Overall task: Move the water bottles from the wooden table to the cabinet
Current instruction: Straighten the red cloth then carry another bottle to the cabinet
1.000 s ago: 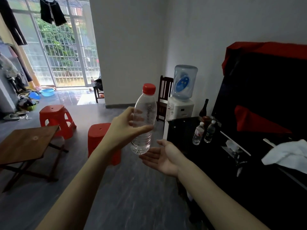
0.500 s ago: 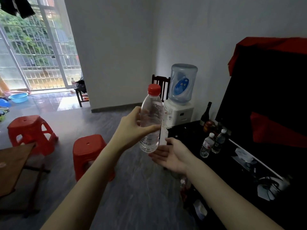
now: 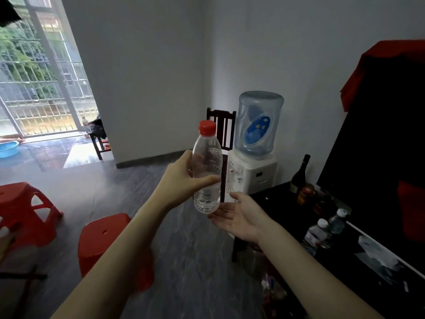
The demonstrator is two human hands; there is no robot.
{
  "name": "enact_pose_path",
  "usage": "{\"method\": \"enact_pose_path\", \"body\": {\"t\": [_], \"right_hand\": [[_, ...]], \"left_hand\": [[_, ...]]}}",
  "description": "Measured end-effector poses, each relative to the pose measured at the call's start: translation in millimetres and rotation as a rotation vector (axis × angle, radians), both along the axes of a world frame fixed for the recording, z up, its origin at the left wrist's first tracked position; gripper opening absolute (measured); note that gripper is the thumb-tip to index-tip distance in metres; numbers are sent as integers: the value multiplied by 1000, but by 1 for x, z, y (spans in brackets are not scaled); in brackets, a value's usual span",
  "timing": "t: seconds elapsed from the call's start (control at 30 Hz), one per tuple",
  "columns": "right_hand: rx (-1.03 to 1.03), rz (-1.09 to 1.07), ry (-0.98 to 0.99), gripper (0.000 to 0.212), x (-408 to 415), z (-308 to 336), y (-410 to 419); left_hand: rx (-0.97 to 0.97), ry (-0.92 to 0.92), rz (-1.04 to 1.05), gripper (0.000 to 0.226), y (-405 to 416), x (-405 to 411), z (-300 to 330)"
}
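Two small bottles [image 3: 322, 231] on the black cabinet [image 3: 358, 272] are blurred, labels unreadable. A red stool [image 3: 25, 210] and the wooden table's corner [image 3: 7, 240] are cut off at the left edge.

The black cabinet [image 3: 282, 196] top lies bare at its near corner; farther back two small water bottles [image 3: 322, 231], a wine bottle [image 3: 300, 174] and jars crowd it.
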State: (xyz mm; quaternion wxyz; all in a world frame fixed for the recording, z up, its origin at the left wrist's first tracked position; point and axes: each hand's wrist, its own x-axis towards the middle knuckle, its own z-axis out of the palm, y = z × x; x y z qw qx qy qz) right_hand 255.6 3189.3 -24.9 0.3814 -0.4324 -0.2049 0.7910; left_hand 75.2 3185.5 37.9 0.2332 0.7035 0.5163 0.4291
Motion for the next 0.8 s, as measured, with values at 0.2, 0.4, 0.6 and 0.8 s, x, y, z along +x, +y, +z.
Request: {"method": "enact_pose_path", "body": {"t": [0.2,0.4,0.6,0.8], "right_hand": [[4,-49,53,51,10,1,84],[-32,-190,56,54,63,-15,134],[-91,-403,58,52,105,-38,176],[-126,-636,52,52,142,-57,220]], "left_hand": [[-1,37,-66,70,98,14,9],[-63,29,-231,62,179,62,-7],[-85,82,-413,59,258,118,-31],[-95,88,-650,60,338,174,-59]]}}
